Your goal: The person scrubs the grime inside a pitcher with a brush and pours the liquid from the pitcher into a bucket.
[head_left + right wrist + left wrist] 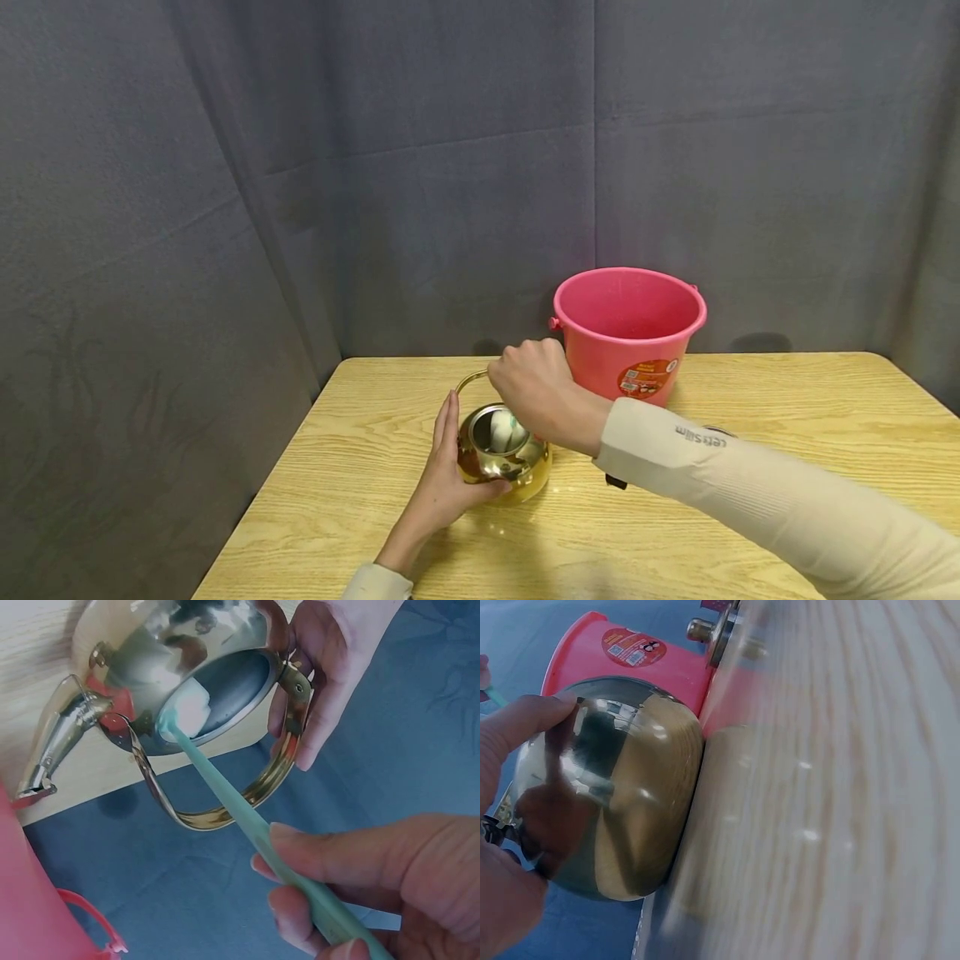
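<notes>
A shiny gold-coloured metal kettle [528,477] stands lidless on the table, its round mouth facing up and its hoop handle raised. My left hand [447,482] holds the kettle's body from the left, thumb along the near side and fingers on the far left side. In my right hand [536,379] is a cup brush [217,784] with a slim mint-green handle, gripped between thumb and fingers. The brush's white head [504,431] sits inside the kettle's mouth, and its handle passes by the hoop handle. The spout [56,739] shows in the right wrist view.
Behind the kettle stands a pink bucket [626,362] with an orange label. A round metal lid [721,634] with a knob lies on the wooden table [360,442], mostly hidden by my right sleeve in the head view. Grey curtains [450,208] hang behind and beside the table.
</notes>
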The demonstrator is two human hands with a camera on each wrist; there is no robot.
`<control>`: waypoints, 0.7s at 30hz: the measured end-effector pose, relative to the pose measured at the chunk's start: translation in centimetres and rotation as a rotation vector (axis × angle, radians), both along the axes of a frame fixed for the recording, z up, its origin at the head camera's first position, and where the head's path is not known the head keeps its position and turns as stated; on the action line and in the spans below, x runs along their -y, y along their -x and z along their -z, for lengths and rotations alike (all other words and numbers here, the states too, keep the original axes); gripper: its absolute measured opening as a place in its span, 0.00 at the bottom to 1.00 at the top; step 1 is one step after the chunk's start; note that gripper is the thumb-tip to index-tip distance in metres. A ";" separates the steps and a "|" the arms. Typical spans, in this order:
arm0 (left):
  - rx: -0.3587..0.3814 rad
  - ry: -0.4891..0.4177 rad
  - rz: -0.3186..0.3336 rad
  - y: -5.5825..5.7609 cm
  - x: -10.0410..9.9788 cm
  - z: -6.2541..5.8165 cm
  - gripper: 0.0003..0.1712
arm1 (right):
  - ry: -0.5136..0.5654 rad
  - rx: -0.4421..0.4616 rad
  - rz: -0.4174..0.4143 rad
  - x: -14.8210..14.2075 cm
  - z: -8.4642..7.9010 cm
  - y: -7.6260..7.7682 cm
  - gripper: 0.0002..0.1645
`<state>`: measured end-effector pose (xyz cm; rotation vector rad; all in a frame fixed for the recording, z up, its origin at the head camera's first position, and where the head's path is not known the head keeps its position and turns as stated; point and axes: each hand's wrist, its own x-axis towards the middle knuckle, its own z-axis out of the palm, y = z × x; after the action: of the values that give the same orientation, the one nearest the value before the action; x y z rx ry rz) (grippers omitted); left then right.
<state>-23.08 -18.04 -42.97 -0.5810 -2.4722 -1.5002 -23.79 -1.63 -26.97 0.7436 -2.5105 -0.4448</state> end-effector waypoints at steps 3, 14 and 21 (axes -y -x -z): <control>0.003 0.002 -0.004 0.0 0.0 0.0 0.77 | 0.017 0.010 -0.012 -0.3 0.2 0.1 0.11; -0.006 -0.001 -0.004 0.0 0.1 0.1 0.77 | 0.068 0.031 -0.016 -1.3 0.9 0.0 0.14; -0.022 0.007 -0.002 0.1 0.2 0.1 0.77 | 0.104 -0.001 -0.050 -2.1 1.4 0.0 0.16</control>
<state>-23.16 -18.20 -43.06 -0.5937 -2.4617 -1.4768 -23.77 0.47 -28.35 0.7635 -2.4864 -0.2947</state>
